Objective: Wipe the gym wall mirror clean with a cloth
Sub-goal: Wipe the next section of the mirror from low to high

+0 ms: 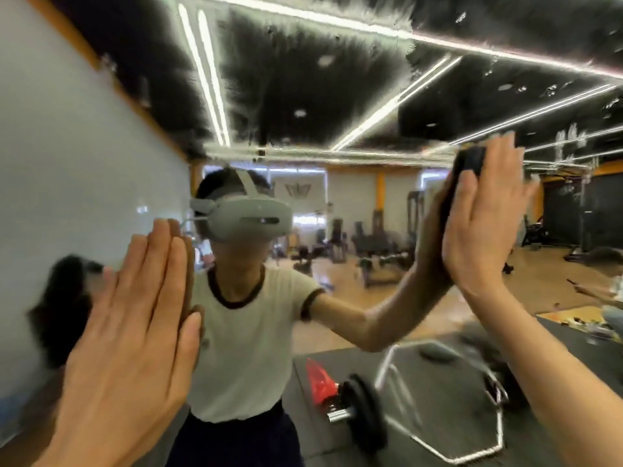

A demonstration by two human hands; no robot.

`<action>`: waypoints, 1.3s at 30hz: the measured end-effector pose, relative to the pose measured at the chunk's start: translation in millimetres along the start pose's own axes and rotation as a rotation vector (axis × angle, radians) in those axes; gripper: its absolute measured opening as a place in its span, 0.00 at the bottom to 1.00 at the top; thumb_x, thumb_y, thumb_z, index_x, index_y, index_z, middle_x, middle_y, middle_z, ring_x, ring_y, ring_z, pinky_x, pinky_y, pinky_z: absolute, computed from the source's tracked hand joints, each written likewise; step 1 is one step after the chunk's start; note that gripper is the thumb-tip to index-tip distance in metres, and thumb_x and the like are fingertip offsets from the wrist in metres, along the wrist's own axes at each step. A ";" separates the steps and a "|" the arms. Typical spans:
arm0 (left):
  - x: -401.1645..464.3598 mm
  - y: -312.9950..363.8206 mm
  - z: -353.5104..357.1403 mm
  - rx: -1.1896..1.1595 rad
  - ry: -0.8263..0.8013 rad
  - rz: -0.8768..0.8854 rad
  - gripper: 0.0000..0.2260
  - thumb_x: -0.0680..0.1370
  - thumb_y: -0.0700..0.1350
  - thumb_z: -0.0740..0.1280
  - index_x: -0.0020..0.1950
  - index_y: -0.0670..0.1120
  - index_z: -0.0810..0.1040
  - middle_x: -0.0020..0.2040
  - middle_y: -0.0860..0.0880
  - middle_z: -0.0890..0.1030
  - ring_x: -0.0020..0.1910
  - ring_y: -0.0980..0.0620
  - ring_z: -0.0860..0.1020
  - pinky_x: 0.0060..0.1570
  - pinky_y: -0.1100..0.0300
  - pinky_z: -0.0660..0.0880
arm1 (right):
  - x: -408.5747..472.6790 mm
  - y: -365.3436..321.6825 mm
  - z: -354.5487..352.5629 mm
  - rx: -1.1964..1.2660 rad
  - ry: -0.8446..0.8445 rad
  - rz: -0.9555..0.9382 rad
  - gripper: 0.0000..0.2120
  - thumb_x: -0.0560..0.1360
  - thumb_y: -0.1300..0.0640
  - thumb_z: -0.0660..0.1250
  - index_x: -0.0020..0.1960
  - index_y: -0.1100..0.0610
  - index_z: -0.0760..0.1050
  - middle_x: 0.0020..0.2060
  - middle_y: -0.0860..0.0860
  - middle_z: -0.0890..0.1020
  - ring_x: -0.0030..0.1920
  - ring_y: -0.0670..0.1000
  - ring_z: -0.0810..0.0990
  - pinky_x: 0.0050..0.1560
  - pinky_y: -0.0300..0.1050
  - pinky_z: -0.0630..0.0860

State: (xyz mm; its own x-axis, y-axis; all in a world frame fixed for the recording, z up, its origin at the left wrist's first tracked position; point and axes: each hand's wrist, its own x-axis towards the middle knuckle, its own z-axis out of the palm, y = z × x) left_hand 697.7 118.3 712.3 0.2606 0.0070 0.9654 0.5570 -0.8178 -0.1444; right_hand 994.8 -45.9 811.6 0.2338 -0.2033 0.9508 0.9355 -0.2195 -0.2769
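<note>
Both hands lie flat on the mirror straight ahead. At 7 o'clock the left hand presses with straight fingers, a dark cloth just beside it — whether it touches, I cannot tell. At 2 o'clock the right hand pins another dark cloth — palm open.

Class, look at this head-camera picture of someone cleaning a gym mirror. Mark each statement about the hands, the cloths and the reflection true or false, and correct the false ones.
1. The right hand presses a dark cloth flat against the mirror. True.
2. The left hand is curled into a fist. False: its fingers are straight.
3. A dumbbell shows in the reflection. True.
4. The red bag hangs from the ceiling. False: it lies on the dark floor mat by the dumbbell.
5. A dark cloth shows behind the left hand. True.
</note>
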 end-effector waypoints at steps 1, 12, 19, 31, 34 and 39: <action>8.1 0.8 -3.4 -0.002 -0.003 -0.012 0.29 0.84 0.52 0.46 0.83 0.43 0.46 0.83 0.43 0.46 0.82 0.46 0.44 0.79 0.40 0.46 | 3.6 6.0 -0.8 -0.023 0.016 0.122 0.27 0.85 0.51 0.44 0.81 0.60 0.53 0.81 0.56 0.55 0.81 0.55 0.50 0.79 0.60 0.42; 17.1 7.0 -16.7 0.138 0.014 0.026 0.29 0.85 0.53 0.45 0.81 0.38 0.49 0.82 0.41 0.52 0.82 0.53 0.41 0.79 0.57 0.39 | -15.8 -165.3 45.8 0.089 -0.081 -0.581 0.23 0.83 0.58 0.57 0.78 0.60 0.64 0.77 0.57 0.65 0.79 0.58 0.61 0.78 0.58 0.48; 15.7 6.3 -17.0 0.176 0.006 0.036 0.30 0.83 0.50 0.50 0.83 0.39 0.49 0.83 0.41 0.49 0.82 0.50 0.42 0.79 0.56 0.39 | 27.0 -35.3 5.6 0.032 -0.008 0.253 0.25 0.86 0.54 0.46 0.81 0.60 0.54 0.81 0.55 0.54 0.81 0.54 0.49 0.79 0.57 0.39; 10.5 5.0 -22.9 0.126 0.015 0.046 0.28 0.84 0.48 0.51 0.82 0.39 0.51 0.83 0.44 0.49 0.82 0.51 0.44 0.79 0.58 0.39 | -6.5 -143.0 35.4 0.079 -0.108 -0.365 0.25 0.85 0.56 0.51 0.80 0.59 0.58 0.80 0.57 0.58 0.81 0.57 0.53 0.80 0.60 0.45; -8.2 -7.9 -32.2 0.101 0.012 0.099 0.27 0.86 0.51 0.45 0.83 0.44 0.45 0.83 0.48 0.45 0.82 0.53 0.43 0.79 0.59 0.39 | 12.2 -49.2 8.9 -0.002 -0.074 0.012 0.26 0.85 0.53 0.45 0.81 0.61 0.52 0.81 0.56 0.54 0.81 0.56 0.49 0.79 0.60 0.41; -27.7 -28.9 -32.5 0.067 0.030 0.056 0.27 0.86 0.54 0.41 0.83 0.46 0.43 0.83 0.50 0.42 0.82 0.51 0.43 0.79 0.57 0.41 | -10.8 -107.4 25.1 0.054 0.037 0.091 0.26 0.84 0.55 0.47 0.80 0.63 0.56 0.80 0.59 0.58 0.80 0.58 0.54 0.79 0.60 0.44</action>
State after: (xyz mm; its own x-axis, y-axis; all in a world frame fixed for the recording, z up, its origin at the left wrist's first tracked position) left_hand 648.7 123.0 696.8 0.2699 -0.0558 0.9613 0.5939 -0.7761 -0.2118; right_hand 898.5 3.8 834.5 0.3093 -0.2552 0.9161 0.9241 -0.1466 -0.3529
